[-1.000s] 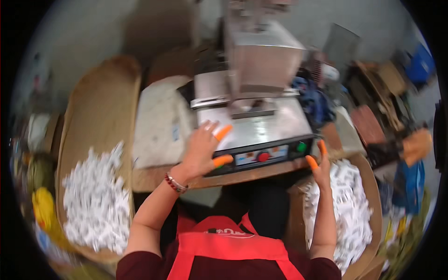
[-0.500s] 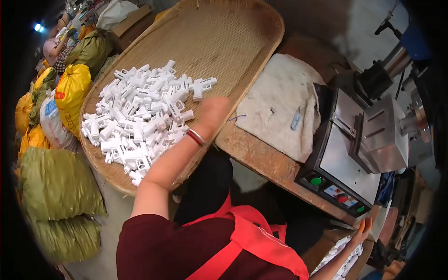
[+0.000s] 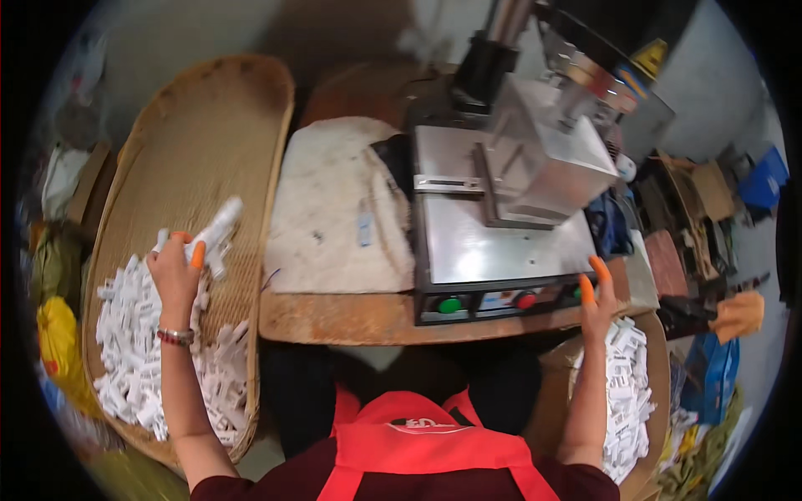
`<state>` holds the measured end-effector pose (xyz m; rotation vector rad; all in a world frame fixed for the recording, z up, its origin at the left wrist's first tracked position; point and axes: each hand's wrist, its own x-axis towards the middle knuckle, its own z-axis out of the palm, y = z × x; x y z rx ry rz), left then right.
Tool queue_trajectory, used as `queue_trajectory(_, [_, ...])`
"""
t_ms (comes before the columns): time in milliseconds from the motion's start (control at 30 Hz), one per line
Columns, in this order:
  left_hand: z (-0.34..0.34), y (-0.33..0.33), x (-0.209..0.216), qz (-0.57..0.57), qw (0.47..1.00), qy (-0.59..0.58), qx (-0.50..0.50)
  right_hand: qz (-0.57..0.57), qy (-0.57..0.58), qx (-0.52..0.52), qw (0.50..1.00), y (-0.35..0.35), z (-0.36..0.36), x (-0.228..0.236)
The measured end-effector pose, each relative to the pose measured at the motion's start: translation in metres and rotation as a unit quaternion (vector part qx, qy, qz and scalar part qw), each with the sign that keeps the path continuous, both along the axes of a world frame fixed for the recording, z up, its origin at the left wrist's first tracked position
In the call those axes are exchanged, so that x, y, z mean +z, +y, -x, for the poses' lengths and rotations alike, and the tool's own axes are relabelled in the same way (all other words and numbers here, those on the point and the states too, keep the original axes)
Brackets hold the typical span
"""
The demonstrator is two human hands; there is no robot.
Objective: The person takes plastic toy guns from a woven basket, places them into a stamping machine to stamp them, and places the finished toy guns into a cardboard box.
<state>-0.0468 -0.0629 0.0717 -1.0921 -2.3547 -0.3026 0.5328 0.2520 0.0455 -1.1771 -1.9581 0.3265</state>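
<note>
My left hand (image 3: 174,271), with orange finger covers on thumb and finger, is closed on a white plastic toy pistol (image 3: 222,227), blurred by motion. It is over the large oval woven tray (image 3: 180,108), where many similar white toy pistols (image 3: 129,334) lie heaped at the near end. My right hand (image 3: 598,305), also with orange covers, has thumb and finger apart and holds nothing I can see. It is at the front right corner of the press machine (image 3: 501,250), close to a green button. Its other fingers are partly hidden.
A whitish cloth (image 3: 330,200) with a small light-blue tool (image 3: 364,227) covers part of the wooden table (image 3: 342,321). The machine carries a metal block (image 3: 551,159). A cardboard box (image 3: 658,351) of white pieces stands by my right arm. Yellow sacks (image 3: 58,342) are far left.
The view has swung right. My left hand now holds a toy pistol above the tray. My right hand has come up from the box to the machine's front corner.
</note>
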Motion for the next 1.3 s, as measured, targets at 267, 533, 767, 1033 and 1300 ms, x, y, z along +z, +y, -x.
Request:
queue_trajectory(267, [-0.187, 0.217, 0.006, -0.118, 0.731, -0.614, -0.274, -0.134, 0.072, 0.17, 0.974, 0.103, 0.081, -0.001])
queue_trajectory(533, [-0.272, 0.209, -0.022, -0.05, 0.875, -0.21, -0.435, -0.111, 0.204, 0.014, 0.973, 0.131, 0.067, -0.012])
queue_trajectory(767, [-0.31, 0.267, 0.005, -0.103, 0.896, -0.127, -0.413, -0.228, 0.004, -0.254, 0.94, -0.041, -0.169, 0.055])
queue_trajectory(1033, [-0.348, 0.359, -0.024, -0.09, 0.916, -0.096, -0.38, -0.042, 0.022, -0.241, 0.969, -0.097, -0.208, -0.006])
queue_trajectory(1300, [-0.277, 0.191, -0.027, 0.026, 0.873, -0.108, -0.474, 0.139, 0.075, 0.04, 0.987, 0.044, -0.102, -0.076])
